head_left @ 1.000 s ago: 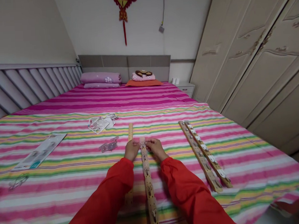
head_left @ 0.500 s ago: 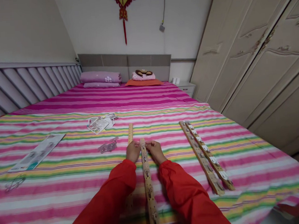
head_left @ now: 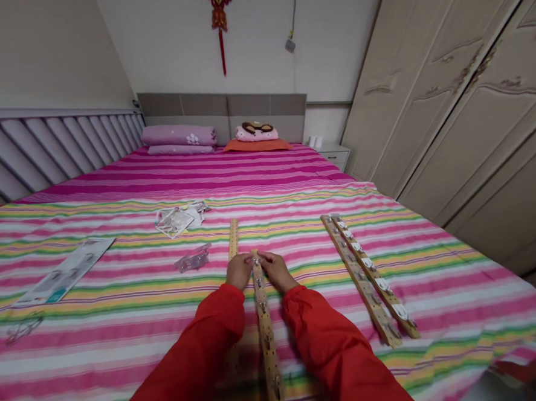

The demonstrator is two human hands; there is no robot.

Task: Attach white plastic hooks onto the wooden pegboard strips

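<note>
A long wooden strip (head_left: 268,339) with a row of small metal hooks lies lengthwise in front of me. At its far end, my left hand (head_left: 239,271) is closed, with fingertips pinched at the left side of the last hook (head_left: 256,262). My right hand (head_left: 278,271) pinches at the same hook from the right. The fingers partly cover the hook, and its base is hard to make out. A second, bare wooden strip (head_left: 233,236) with small holes lies just left, partly hidden under my left hand and sleeve.
Two wooden strips with hooks, one plain (head_left: 361,279) and one with white bases (head_left: 376,275), lie at right. Leftward are clear plastic packaging (head_left: 193,258), a pile of packets (head_left: 178,220), a long hook packet (head_left: 68,273) and scissors (head_left: 25,327). Striped cloth (head_left: 136,354) covers the bed.
A pale, clear-looking piece that stuck out over the strip's far end no longer shows there; the bare wooden end is visible. Both hands stay in nearly the same place. The view has shifted slightly.
</note>
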